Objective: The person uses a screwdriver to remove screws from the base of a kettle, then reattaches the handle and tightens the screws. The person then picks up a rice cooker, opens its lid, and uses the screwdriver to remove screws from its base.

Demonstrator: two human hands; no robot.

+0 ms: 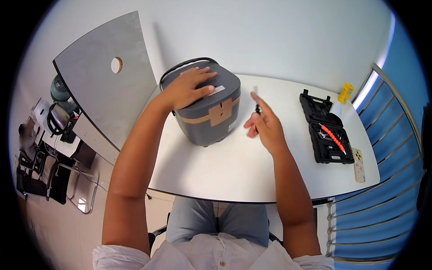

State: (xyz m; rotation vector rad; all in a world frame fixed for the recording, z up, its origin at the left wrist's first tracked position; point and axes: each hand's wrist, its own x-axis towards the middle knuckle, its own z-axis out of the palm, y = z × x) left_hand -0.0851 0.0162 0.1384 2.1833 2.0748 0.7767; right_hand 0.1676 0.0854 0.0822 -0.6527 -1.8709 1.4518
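Observation:
A dark grey rounded appliance (pixel 204 130) with a black carrying handle, looking like a rice cooker, stands on the table. Brown tape (pixel 220 112) runs around its side, with a patch at the front. My left hand (pixel 191 87) lies flat on top, fingers spread, beside a small white label (pixel 219 89). Just right of the appliance and apart from it, my right hand (pixel 266 123) is closed around a slim tool (pixel 258 109) with black parts and a pale grey tip pointing up. The fingers hide most of the tool, so its exact kind is unclear.
On the right of the white table (pixel 216 175) lies an opened black tool case (pixel 321 128) with an orange flexible shaft (pixel 332 137) across it. A phone (pixel 358 165) and a yellow packet (pixel 345 93) are close by. A grey partition (pixel 103 67) rises left; metal railing (pixel 396 99) borders the right.

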